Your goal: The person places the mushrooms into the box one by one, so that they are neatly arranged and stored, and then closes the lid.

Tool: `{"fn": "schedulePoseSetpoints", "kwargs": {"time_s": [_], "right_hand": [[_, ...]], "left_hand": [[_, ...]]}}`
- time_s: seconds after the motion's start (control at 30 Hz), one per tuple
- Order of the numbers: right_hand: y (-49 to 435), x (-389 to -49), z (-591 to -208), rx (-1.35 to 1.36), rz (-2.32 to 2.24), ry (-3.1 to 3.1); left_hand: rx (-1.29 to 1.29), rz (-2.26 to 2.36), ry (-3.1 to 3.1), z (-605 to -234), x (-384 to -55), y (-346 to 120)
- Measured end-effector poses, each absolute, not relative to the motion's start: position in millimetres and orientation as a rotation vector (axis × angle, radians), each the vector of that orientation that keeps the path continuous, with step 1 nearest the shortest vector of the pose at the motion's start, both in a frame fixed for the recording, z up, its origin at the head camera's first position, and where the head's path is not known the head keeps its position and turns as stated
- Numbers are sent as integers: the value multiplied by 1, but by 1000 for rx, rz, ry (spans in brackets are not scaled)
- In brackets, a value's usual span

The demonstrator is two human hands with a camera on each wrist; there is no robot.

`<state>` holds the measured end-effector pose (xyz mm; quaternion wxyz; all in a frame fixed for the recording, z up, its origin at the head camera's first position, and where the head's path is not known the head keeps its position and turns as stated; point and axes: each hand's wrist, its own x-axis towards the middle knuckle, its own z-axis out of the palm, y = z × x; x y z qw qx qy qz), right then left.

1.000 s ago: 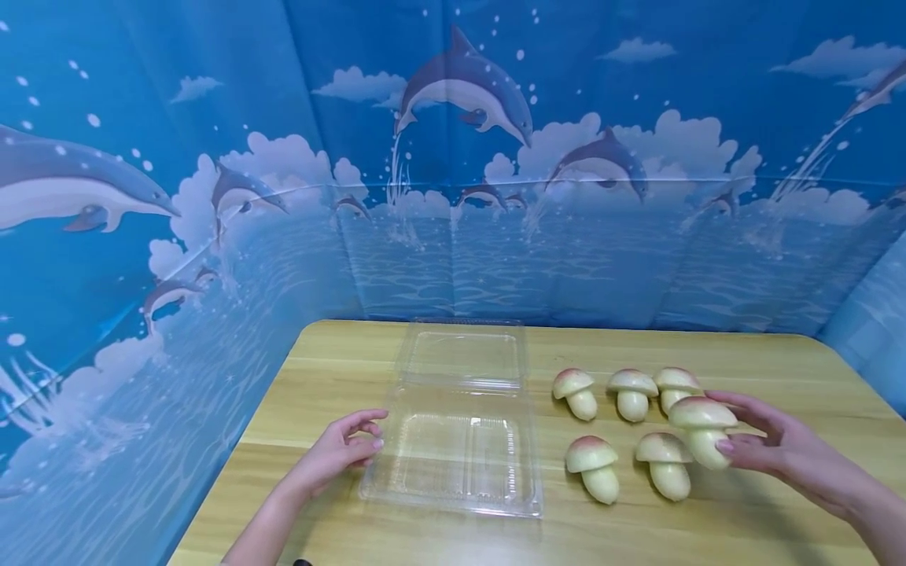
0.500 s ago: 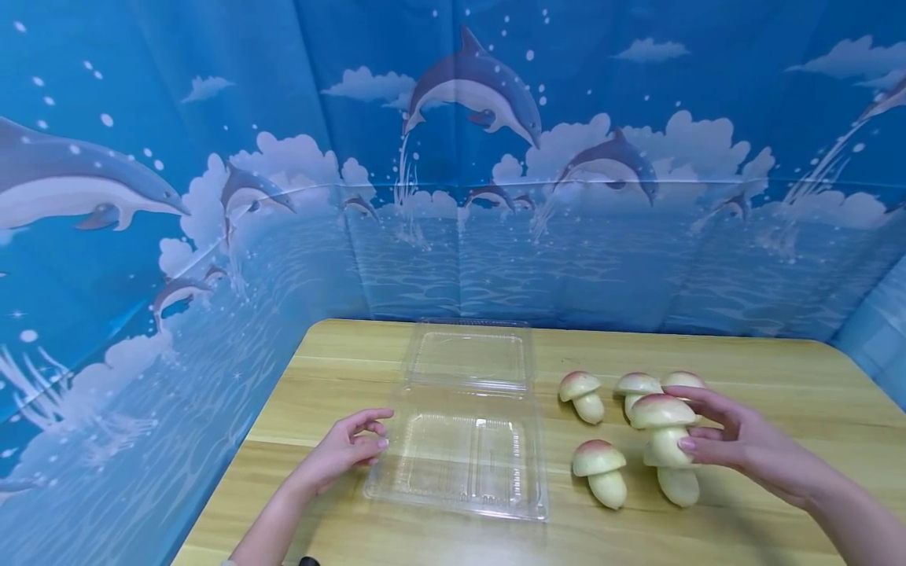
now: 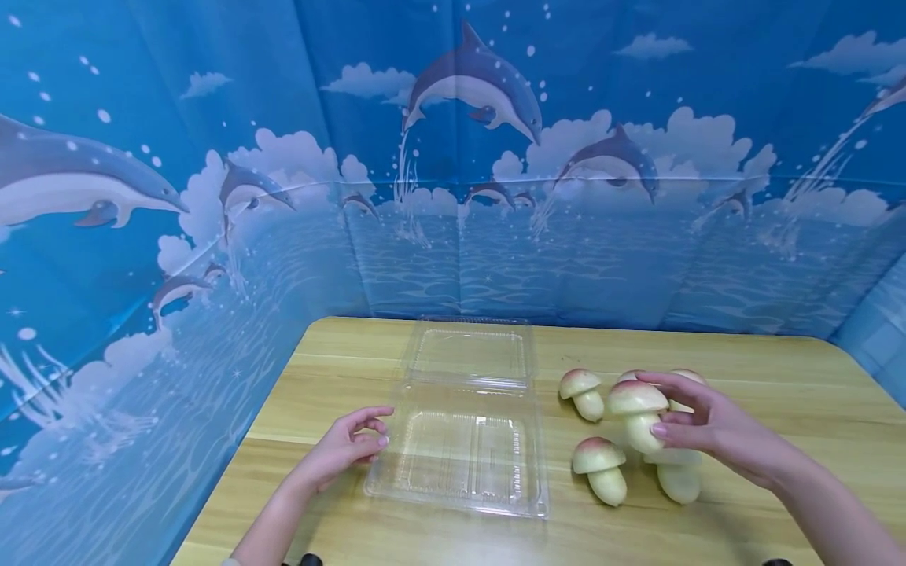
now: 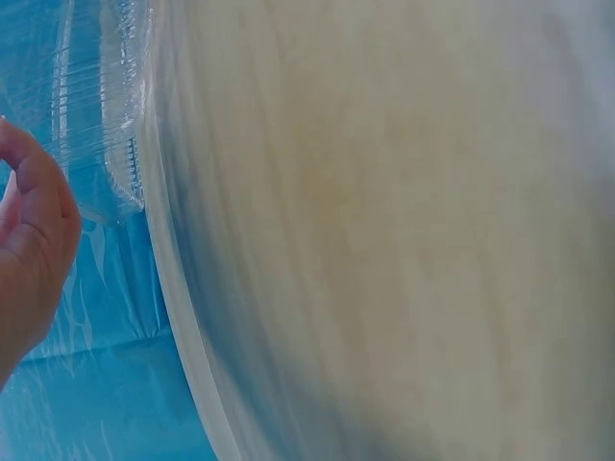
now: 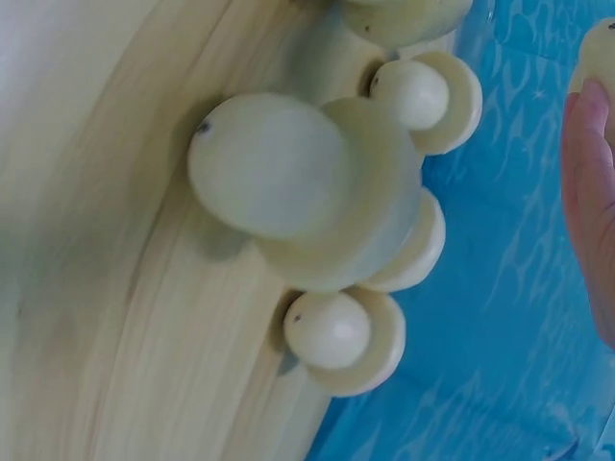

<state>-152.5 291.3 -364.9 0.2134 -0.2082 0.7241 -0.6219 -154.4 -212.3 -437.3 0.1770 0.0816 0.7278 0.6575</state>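
Observation:
In the head view my right hand (image 3: 715, 432) pinches a toy mushroom (image 3: 638, 407) by its side. The mushroom has a pale stem and pink-topped cap and hangs upright above the others. Behind and below it several matching mushrooms lie on the table, including one front left (image 3: 600, 472) and one back left (image 3: 582, 395); the held one and the hand partly cover others. A clear plastic clamshell box (image 3: 456, 507) lies unfolded, lid away from me. My left hand (image 3: 347, 446) lies at its left edge, fingers loosely bent; whether it touches the box cannot be told.
The wooden table (image 3: 276, 464) has rounded far corners. A blue dolphin-print curtain (image 3: 439, 251) hangs right behind it and along both sides. Small dark objects show at the bottom edge of the head view, one at the left (image 3: 310, 560).
My right hand has carried the mushroom leftward and slightly up, over the other mushrooms. My left hand and the box have stayed in place.

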Motion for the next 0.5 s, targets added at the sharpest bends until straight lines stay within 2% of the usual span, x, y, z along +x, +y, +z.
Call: {"fn": "schedulePoseSetpoints", "kwargs": {"time_s": [0.5], "right_hand": [[250,-166,-350,-564,-1661,2065]], "left_hand": [[245,1841,2070,-437,-155,-214]]}}
